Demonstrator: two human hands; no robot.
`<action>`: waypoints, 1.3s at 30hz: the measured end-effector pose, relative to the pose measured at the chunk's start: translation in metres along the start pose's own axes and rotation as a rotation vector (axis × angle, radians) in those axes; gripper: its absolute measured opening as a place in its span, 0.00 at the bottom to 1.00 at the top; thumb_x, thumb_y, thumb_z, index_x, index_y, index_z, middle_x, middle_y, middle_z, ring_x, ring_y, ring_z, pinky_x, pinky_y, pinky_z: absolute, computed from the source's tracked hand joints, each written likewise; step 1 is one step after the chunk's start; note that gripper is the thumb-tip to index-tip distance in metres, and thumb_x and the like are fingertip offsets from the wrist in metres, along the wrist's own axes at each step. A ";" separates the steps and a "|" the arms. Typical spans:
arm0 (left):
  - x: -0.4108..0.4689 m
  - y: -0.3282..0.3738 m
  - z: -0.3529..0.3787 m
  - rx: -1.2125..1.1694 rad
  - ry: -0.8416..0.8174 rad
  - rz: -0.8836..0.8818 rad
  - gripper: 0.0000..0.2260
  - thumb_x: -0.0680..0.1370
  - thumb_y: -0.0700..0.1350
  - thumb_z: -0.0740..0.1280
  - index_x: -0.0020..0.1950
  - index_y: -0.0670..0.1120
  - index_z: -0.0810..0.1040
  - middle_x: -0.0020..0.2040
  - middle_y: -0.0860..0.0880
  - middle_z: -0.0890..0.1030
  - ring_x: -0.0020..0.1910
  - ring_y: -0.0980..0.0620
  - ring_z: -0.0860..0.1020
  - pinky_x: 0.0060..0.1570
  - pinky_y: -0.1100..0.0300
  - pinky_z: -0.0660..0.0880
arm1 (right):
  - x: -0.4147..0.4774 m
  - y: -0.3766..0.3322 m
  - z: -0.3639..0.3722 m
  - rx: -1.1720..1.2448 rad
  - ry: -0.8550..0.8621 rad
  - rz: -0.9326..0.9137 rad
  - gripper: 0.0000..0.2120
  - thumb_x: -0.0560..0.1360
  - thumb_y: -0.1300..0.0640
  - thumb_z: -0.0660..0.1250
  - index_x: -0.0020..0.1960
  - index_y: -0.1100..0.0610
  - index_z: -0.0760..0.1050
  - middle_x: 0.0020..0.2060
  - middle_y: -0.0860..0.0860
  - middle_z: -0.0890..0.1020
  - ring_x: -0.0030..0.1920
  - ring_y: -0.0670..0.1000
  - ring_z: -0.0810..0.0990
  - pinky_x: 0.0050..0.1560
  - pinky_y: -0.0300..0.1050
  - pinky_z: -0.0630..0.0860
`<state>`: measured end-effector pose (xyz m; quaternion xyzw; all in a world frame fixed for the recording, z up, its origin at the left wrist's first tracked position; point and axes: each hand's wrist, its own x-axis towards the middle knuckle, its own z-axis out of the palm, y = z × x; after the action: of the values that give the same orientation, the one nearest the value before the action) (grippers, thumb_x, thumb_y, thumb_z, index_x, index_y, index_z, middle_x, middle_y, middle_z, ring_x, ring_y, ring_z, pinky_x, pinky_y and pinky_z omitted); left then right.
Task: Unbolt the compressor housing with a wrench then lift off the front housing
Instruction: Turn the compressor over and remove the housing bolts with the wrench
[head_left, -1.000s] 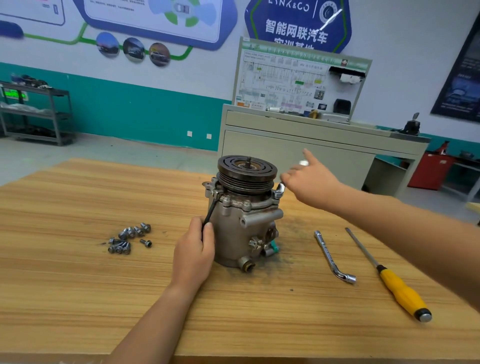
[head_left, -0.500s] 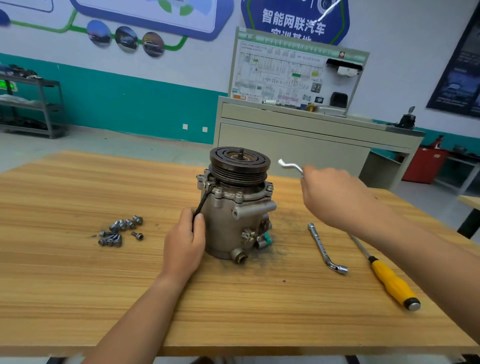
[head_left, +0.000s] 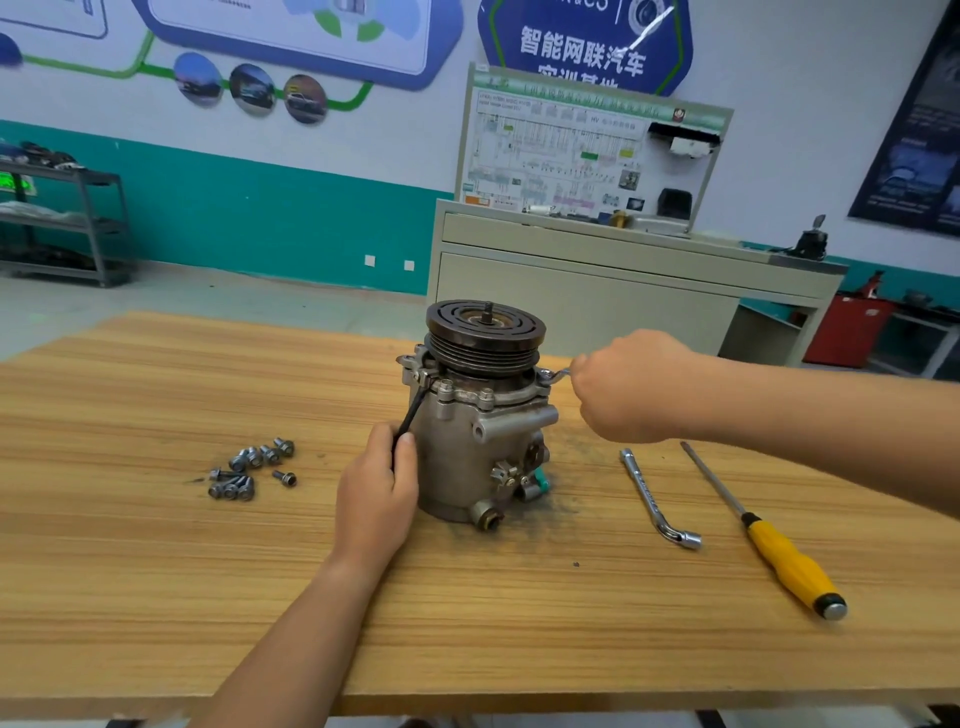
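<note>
The compressor (head_left: 467, 447) looked heavy, rigid, best gripped under the pulley (head_left: 485, 338). Left hand (head_left: 376, 488) held a black tool (head_left: 414, 408); right hand (head_left: 628, 387), the wrench (head_left: 557, 374)

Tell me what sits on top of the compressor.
A dark grooved pulley sits on top of the compressor, with a short threaded shaft sticking up from its centre. The pulley covers whatever lies directly beneath it, so that cannot be seen.

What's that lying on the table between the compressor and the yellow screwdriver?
A bent socket wrench lies there, touching neither, in the head view.
</note>
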<state>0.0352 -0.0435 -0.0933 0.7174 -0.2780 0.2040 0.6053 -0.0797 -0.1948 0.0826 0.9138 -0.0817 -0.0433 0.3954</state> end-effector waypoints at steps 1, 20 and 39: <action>0.000 0.000 -0.001 -0.004 0.001 0.002 0.07 0.77 0.50 0.55 0.43 0.51 0.70 0.30 0.51 0.74 0.31 0.49 0.75 0.34 0.44 0.73 | 0.001 0.004 0.003 -0.014 -0.005 -0.015 0.07 0.77 0.61 0.54 0.52 0.58 0.69 0.29 0.49 0.67 0.27 0.47 0.65 0.24 0.40 0.59; 0.000 0.002 0.001 -0.003 -0.007 -0.002 0.07 0.76 0.50 0.54 0.40 0.51 0.67 0.29 0.53 0.72 0.29 0.54 0.70 0.33 0.49 0.68 | 0.024 0.018 0.054 0.990 0.627 0.434 0.12 0.81 0.56 0.52 0.57 0.61 0.70 0.34 0.53 0.75 0.33 0.55 0.75 0.32 0.51 0.71; 0.000 0.004 -0.001 -0.003 0.011 0.000 0.09 0.76 0.50 0.55 0.42 0.47 0.69 0.30 0.49 0.74 0.32 0.42 0.74 0.35 0.45 0.71 | -0.001 -0.007 0.006 0.137 0.080 0.119 0.03 0.76 0.60 0.56 0.44 0.56 0.67 0.29 0.49 0.66 0.27 0.47 0.65 0.23 0.40 0.60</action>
<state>0.0326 -0.0433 -0.0897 0.7155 -0.2752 0.2075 0.6077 -0.0802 -0.1940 0.0737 0.9332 -0.1230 0.0225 0.3369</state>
